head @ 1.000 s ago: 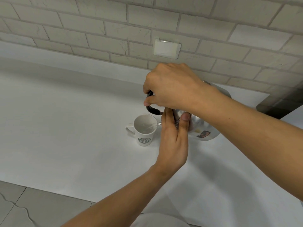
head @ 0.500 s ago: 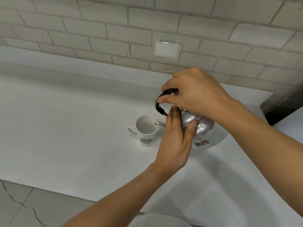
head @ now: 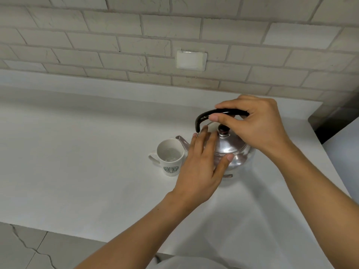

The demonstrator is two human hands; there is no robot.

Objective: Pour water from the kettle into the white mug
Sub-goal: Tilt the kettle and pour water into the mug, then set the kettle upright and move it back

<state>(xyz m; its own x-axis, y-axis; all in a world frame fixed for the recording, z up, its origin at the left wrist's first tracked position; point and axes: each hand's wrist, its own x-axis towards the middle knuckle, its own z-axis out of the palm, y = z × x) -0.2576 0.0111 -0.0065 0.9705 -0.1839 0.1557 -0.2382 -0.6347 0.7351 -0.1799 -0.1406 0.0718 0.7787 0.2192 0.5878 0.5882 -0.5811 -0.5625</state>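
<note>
A shiny steel kettle with a black arched handle stands nearly upright on the white counter. Its spout points left, just above the rim of the white mug. The mug has a green round logo, its handle faces left, and a little water lies in it. My right hand is wrapped around the top of the kettle's handle. My left hand rests flat against the kettle's near side, fingers spread and covering the body below the spout.
A brick-tiled wall runs along the back with a white switch plate. A dark appliance corner stands at the far right. The counter's front edge meets a grey tiled floor at the lower left.
The kettle has swung back from a steep tilt over the mug to nearly upright, with its spout lifted off the mug's opening. Both hands stayed on it.
</note>
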